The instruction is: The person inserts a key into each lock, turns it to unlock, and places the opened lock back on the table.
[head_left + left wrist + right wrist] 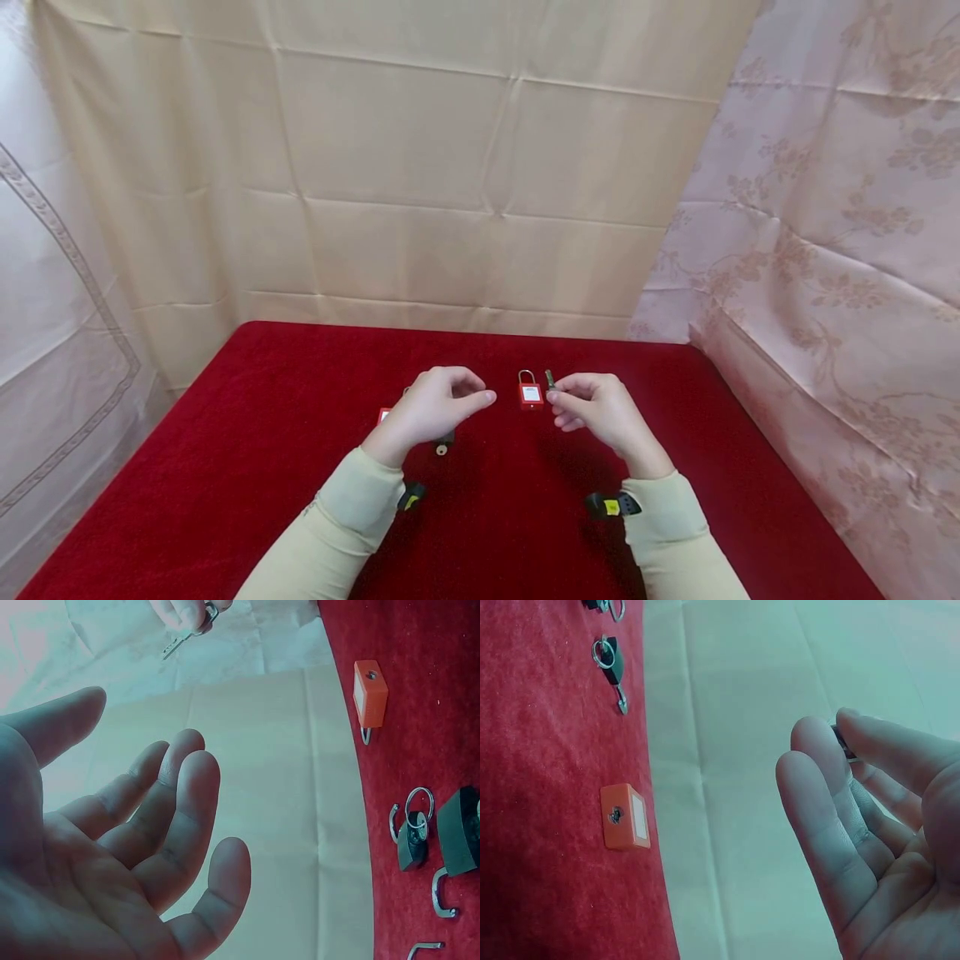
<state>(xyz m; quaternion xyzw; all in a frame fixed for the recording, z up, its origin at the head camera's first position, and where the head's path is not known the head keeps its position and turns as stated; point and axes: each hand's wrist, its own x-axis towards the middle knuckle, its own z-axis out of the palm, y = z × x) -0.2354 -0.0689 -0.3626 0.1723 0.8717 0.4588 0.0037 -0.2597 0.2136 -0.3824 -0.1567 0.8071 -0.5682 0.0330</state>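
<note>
My right hand pinches a small key between thumb and forefinger, just right of a red padlock. In the left wrist view the key's toothed blade sticks out past the fingertips. The red padlock lies on the table, its keyhole facing me and its shackle pointing away. My left hand hovers left of it, fingers loosely bent and holding nothing. Beneath that hand, partly hidden, are a dark padlock and another red and white item.
A small black padlock with a key ring lies beside a larger black padlock in the left wrist view. A further shackle shows at the bottom edge. The red cloth-covered table meets a beige curtain behind.
</note>
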